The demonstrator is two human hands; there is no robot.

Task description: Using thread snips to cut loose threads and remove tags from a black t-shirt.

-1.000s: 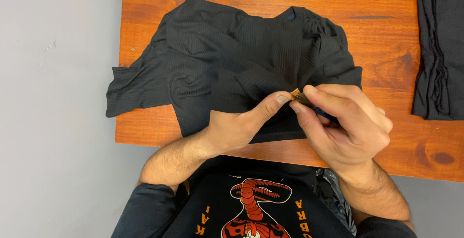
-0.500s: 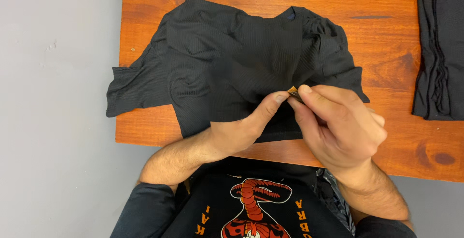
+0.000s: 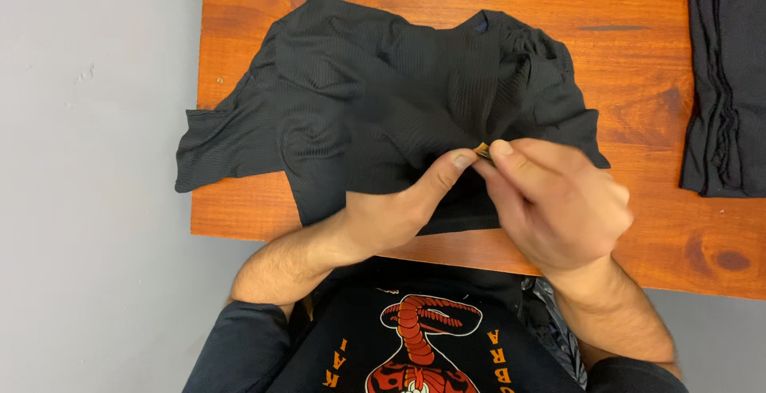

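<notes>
1. the right hand (image 3: 558, 205) had its thumb and forefinger closed together in a pinch on a small tan, tag-like piece (image 3: 482, 151) at their tips; what the piece was could not be told.
2. the left hand (image 3: 399, 213) had its thumb stretched out so that the tip met the same small piece from the other side, while its other fingers lay curled, pressing down on the cloth beneath.
3. under and around both sets of fingertips lay a crumpled black ribbed fabric garment (image 3: 375, 106), spreading away from the fingers and off to their left.
4. the garment rested on a reddish-orange wooden table (image 3: 638, 66), with one corner of cloth hanging over the table's left edge.
5. well to the right of the fingers, a second dark folded cloth (image 3: 726, 82) lay on the same table, apart from the first garment.
</notes>
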